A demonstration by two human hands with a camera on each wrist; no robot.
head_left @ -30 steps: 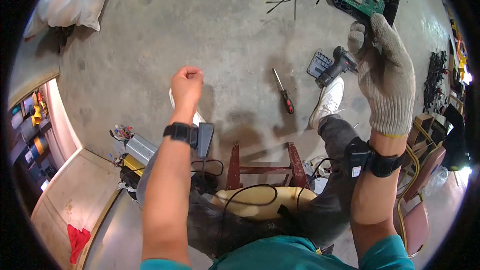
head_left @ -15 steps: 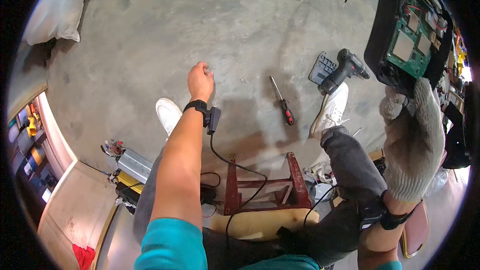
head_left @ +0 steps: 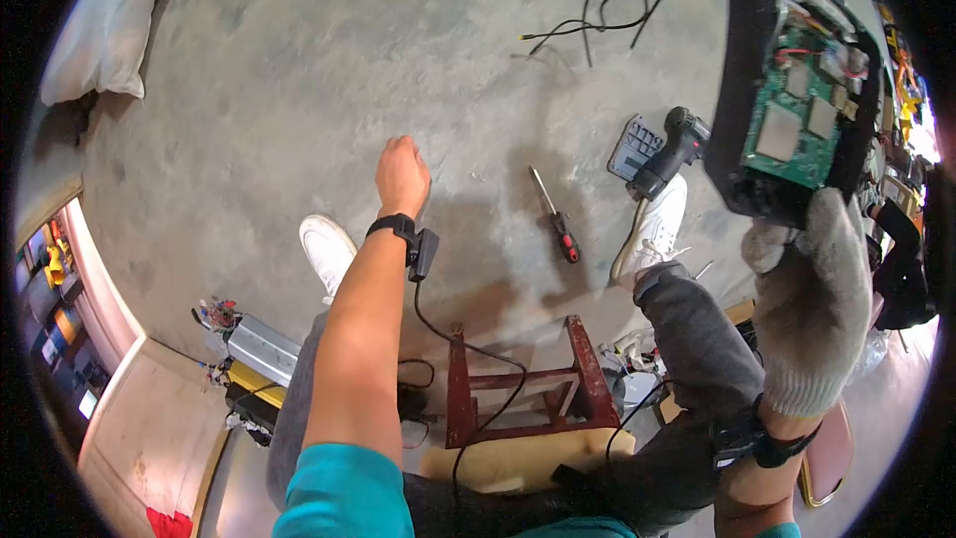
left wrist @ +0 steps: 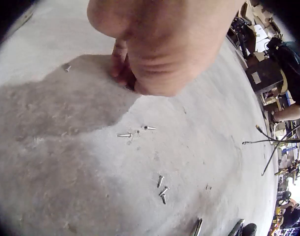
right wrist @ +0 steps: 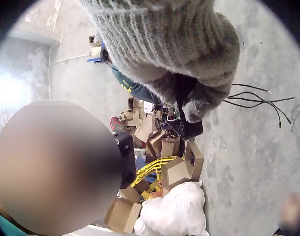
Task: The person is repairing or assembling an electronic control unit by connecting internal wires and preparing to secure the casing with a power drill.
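My bare left hand (head_left: 403, 176) is low over the concrete floor, its fingers curled. In the left wrist view the fingertips (left wrist: 121, 78) reach down beside small screws (left wrist: 124, 135); the palm side is hidden, and no held thing shows. My right hand (head_left: 812, 309), in a knitted glove, grips the lower end of an open black casing (head_left: 742, 130). Inside the casing sits a green circuit board (head_left: 765, 161) with silvery square plates and thin wires. In the right wrist view the gloved fingers (right wrist: 201, 104) wrap the casing's edge.
A screwdriver (head_left: 560, 224) lies on the floor between the white shoes (head_left: 327, 249). Near the right shoe are a cordless drill (head_left: 669, 154) and a bit case (head_left: 634, 149). Black cables (head_left: 597, 25) lie ahead. A red wooden stool (head_left: 528, 379) stands between the legs.
The right hand swung rightward with the casing, then lowered slightly, bringing it nearer and turning its board into fuller view. The left hand shifted slightly right and stays low by the floor.
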